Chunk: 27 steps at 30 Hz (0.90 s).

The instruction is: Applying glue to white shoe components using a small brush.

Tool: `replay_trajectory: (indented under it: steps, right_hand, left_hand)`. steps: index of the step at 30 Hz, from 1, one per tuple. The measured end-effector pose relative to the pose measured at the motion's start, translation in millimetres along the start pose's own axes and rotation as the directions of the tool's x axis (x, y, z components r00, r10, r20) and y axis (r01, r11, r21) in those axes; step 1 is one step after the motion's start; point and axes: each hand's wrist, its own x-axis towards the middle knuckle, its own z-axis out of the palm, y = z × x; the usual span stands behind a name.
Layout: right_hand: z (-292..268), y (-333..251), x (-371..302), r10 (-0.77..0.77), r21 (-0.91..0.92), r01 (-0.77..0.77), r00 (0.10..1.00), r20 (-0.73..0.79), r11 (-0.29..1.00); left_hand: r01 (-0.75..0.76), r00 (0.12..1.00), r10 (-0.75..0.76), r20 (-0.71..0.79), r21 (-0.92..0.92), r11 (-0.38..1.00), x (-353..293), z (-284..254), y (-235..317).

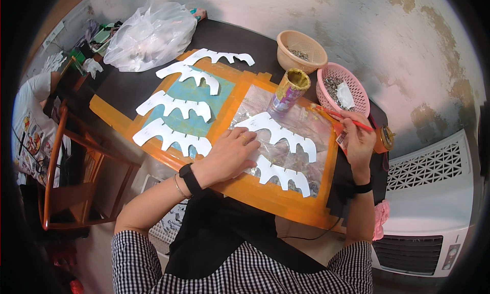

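My left hand (232,153) lies with fingers stretched over the near ends of two white scalloped cut-outs (278,133) on the right half of an orange-edged board (235,107). My right hand (360,143) grips a slim brush with a red handle (361,124), its yellowish tip pointing left over the board's far right corner. Just left of that tip stands a stained, open can (288,94). More white scalloped cut-outs (173,106) lie spread across the blue-green left half of the board. Beneath my right hand is a red item, partly hidden.
Beige (301,60) and pink (363,95) baskets of small metal-looking pieces stand at the back right. An orange-yellow container (384,140) is beside my right hand. A plastic bag (153,36) lies back left. A wooden chair (84,192) and another person (35,125) are left; a white appliance (429,192) is right.
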Motion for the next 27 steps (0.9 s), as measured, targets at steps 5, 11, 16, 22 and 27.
replay_trajectory:
  steps: [5, 11, 16, 22, 27]
  right_hand:
    - [-24, -46, 10, -0.069, -0.083, 0.054, 0.977, -0.202, 0.995]
    - [-37, -58, 19, -0.245, -0.007, 0.268, 0.871, -0.426, 0.963]
    - [-36, -63, 16, -0.227, 0.109, 0.315, 0.846, -0.482, 0.943]
    - [-30, -66, 16, -0.124, 0.227, 0.293, 0.823, -0.554, 0.929]
    - [-22, -57, 21, -0.018, 0.362, 0.239, 0.855, -0.518, 0.901]
  left_hand:
    - [-0.081, 0.995, 0.083, -0.062, 0.041, 0.996, -5, 6, 30]
    - [-0.157, 0.987, 0.157, -0.026, 0.017, 0.988, 3, 32, 56]
    - [-0.174, 0.985, 0.174, 0.013, 0.148, 0.974, 48, 48, 56]
    - [-0.118, 0.993, 0.115, 0.025, 0.266, 0.957, 74, 75, 49]
    - [-0.072, 0.997, 0.066, 0.031, 0.283, 0.956, 86, 80, 52]
